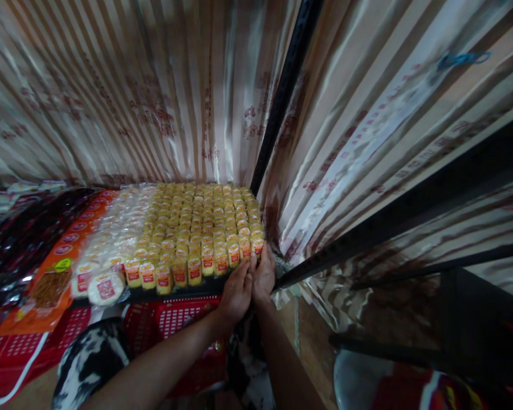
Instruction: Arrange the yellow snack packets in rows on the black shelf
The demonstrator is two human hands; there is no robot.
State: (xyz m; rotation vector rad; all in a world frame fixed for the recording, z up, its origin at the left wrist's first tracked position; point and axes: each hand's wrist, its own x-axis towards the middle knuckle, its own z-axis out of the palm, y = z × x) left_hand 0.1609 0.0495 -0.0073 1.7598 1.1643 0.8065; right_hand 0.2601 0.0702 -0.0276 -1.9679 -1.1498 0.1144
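Rows of small yellow packaged snacks [196,228] with red and white labels stand packed together on a dark shelf. At the front right corner of these rows, my right hand [264,274] is closed against the end snack pack [257,244]. Close beside it, touching it, my left hand [238,289] has its fingers bent up against the front packs near the same corner. What lies between the fingers of my left hand is hidden. The front faces of the yellow packs form a slightly uneven line.
Left of the yellow packs lie white round packaged snacks [106,286], orange bags [53,285] and dark shiny packs [17,245]. Red baskets [175,319] stand below the shelf. A black metal post [282,85] and pleated printed curtains [175,85] rise behind. A dark bar [367,233] slants at right.
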